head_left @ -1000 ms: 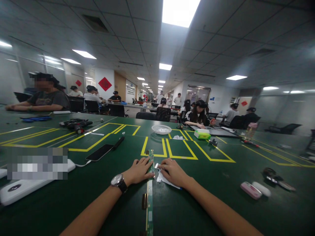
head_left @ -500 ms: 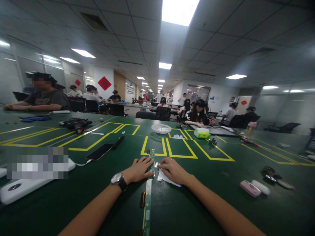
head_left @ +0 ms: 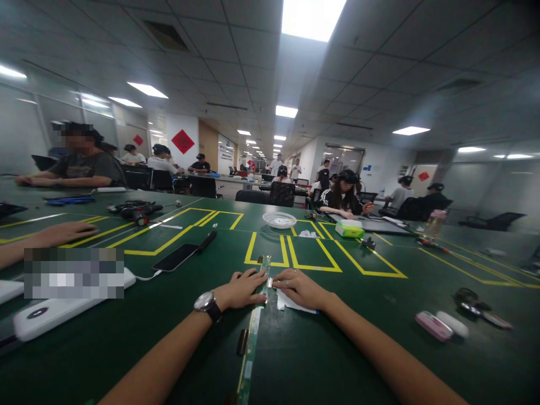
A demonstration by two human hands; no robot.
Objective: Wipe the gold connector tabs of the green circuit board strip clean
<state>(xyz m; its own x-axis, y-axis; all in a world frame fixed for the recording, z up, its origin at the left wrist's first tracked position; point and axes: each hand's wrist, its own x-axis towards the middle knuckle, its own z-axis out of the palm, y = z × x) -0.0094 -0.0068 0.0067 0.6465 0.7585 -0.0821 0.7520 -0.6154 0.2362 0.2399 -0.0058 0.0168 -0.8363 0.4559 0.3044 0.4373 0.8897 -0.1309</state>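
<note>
A long, narrow green circuit board lies on the green table, running away from me, with brown flexible tabs along its left edge. My left hand, with a watch on the wrist, rests on its far part, fingers outstretched and the tips over the board. Beside the board's right edge, my right hand has its fingers drawn together at a small silvery piece, whose kind I cannot make out. Under the right palm lies a crumpled white tissue, partly hidden by the hand.
Left of me are a phone on a cable, a white device and another person's arm. A white basket and a tissue pack stand farther off. To the right lie a pink case and keys.
Another person's arm has come in from the left over the table. My right fingertips have shifted slightly at the board's edge. My left hand stays on the board. The view has turned slightly.
</note>
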